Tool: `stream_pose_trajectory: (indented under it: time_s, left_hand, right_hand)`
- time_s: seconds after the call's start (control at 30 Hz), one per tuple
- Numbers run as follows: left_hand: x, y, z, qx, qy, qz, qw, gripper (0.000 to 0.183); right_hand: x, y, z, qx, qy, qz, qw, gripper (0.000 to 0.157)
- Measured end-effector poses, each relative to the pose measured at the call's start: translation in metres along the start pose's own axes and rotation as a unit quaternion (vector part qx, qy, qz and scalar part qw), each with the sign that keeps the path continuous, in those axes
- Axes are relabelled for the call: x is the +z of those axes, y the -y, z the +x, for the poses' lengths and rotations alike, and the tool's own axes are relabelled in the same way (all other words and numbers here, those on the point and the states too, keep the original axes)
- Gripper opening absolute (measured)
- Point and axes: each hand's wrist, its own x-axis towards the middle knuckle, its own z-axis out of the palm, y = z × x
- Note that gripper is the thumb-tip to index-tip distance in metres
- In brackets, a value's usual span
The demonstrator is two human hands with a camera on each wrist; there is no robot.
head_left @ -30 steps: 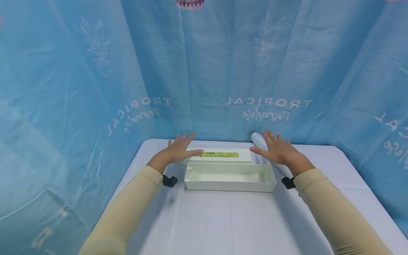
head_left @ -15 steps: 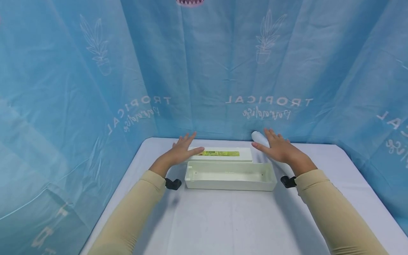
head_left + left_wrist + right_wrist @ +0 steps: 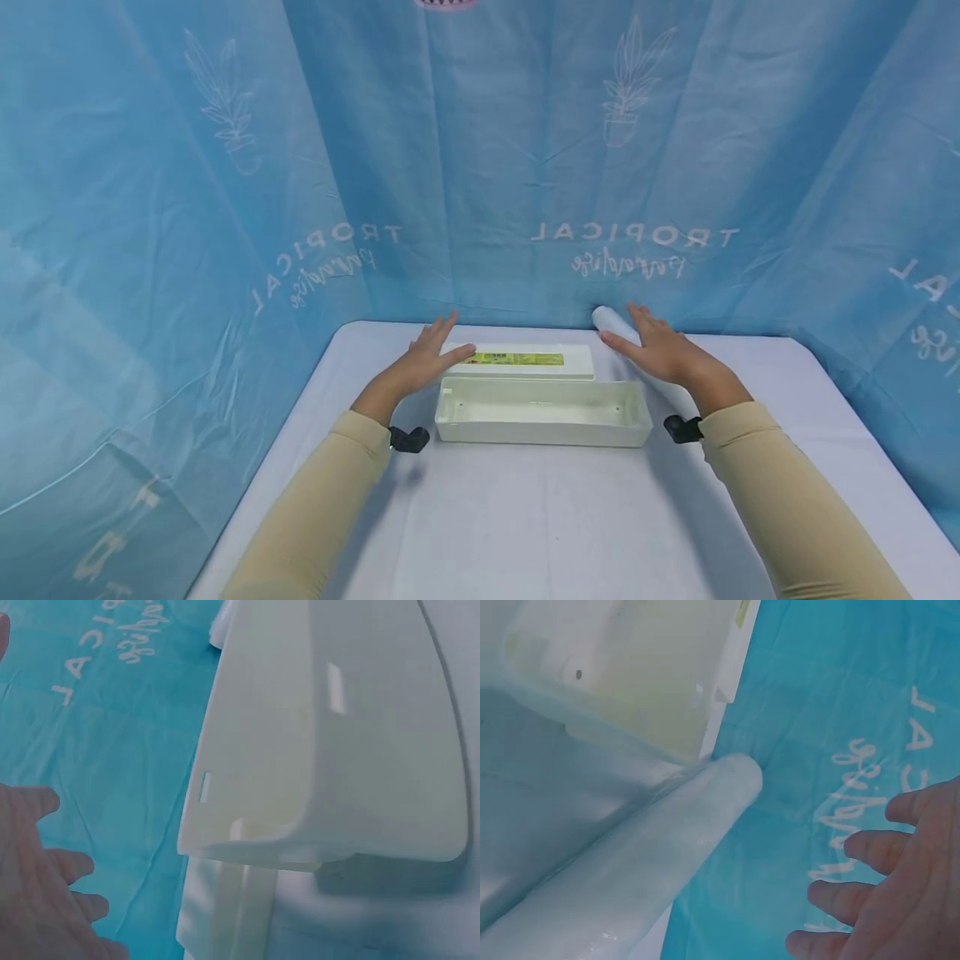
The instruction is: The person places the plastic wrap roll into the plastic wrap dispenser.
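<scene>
My left hand (image 3: 417,365) hovers with spread fingers over the left end of a long white lid (image 3: 573,358) that carries a yellow-green label (image 3: 517,360). In front of the lid lies a long white open box (image 3: 540,434), its inside bare. Fingers also spread, my right hand (image 3: 667,357) is above a pale roll (image 3: 611,322) that looks like plastic wrap and lies slantwise right of the box. Part of the roll is hidden by that hand in the head view; the right wrist view shows its rounded end (image 3: 727,780). Neither hand holds anything.
A white cloth (image 3: 487,517) covers the table. Blue printed curtains (image 3: 487,167) hang close behind it and along both sides. Each wrist wears a small black camera mount, the left one (image 3: 409,440) near the box's left end.
Both hands stay spread and nearly in place. The right hand has shifted slightly right, showing more of the roll. The head view has tilted slightly down, and the box and lid lie as before.
</scene>
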Motion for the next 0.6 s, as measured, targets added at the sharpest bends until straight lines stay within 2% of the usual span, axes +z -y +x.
stream_pose_trajectory:
  time_s: [0.2,0.47,0.6]
  left_hand:
    - [0.007,0.008,-0.002,0.0,-0.013,-0.018,0.9998,0.109]
    - [0.013,0.019,-0.004,0.008,-0.024,-0.038,0.9989,0.097]
    - [0.014,0.019,-0.006,0.003,-0.028,-0.044,0.9986,0.103]
  right_hand:
    - [0.001,-0.006,-0.002,0.009,0.002,0.016,1.0,0.109]
    - [0.001,-0.009,-0.004,0.014,0.004,0.022,1.0,0.11]
    - [0.002,-0.012,-0.005,0.015,0.004,0.025,1.0,0.112]
